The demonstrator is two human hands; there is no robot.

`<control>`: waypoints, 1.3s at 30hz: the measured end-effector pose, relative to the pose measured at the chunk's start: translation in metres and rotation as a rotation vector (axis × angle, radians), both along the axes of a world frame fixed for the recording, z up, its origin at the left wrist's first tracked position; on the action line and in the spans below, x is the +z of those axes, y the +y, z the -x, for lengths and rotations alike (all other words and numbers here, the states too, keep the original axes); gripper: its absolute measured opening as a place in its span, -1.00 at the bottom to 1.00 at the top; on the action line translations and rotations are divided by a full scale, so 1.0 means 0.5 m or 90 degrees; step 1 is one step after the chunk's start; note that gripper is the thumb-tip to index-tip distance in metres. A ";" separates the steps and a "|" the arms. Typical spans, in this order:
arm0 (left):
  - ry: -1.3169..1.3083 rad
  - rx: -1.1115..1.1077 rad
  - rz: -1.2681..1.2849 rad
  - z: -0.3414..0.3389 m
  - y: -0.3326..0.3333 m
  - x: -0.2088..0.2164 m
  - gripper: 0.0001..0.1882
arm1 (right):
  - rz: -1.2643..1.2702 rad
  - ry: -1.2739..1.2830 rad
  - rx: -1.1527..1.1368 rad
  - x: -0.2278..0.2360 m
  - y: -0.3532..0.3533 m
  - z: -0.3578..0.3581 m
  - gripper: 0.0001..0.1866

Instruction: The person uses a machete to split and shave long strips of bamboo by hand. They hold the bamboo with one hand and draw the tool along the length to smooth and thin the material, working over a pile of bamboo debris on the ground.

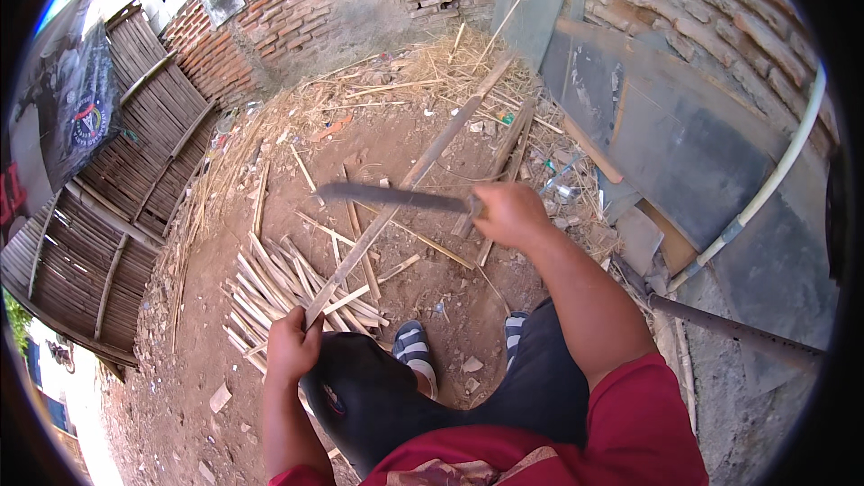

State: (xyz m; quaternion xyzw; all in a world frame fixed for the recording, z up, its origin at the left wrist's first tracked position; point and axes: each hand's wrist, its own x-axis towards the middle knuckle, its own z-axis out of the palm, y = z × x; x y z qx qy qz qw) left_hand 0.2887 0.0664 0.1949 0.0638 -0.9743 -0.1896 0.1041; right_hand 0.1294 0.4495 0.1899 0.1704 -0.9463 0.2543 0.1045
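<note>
One machete [425, 202] in right hand [511, 214], long slat [435, 152] in left hand [292, 344]

The blade [423, 201] is dark, matt metal. The long strip [444, 142] is rough wood; the split sticks [270, 281] are bare wood. The wall [315, 4] is rough brick.

Bright daylight, glare at left; blade [393, 197] perhaps blurred

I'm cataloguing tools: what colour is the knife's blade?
The blade is dark grey; see the head view.
</note>
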 end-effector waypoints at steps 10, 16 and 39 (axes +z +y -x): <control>-0.055 0.022 -0.076 -0.029 0.010 -0.009 -0.63 | -0.040 0.062 0.076 -0.012 -0.014 -0.028 -0.64; -0.051 0.032 -0.052 -0.072 -0.049 -0.010 -0.65 | 0.062 0.034 -0.044 -0.035 0.055 0.022 -0.66; 0.063 0.077 0.089 -0.169 -0.098 -0.056 -0.72 | 0.056 0.024 -0.099 -0.049 0.080 0.025 -0.54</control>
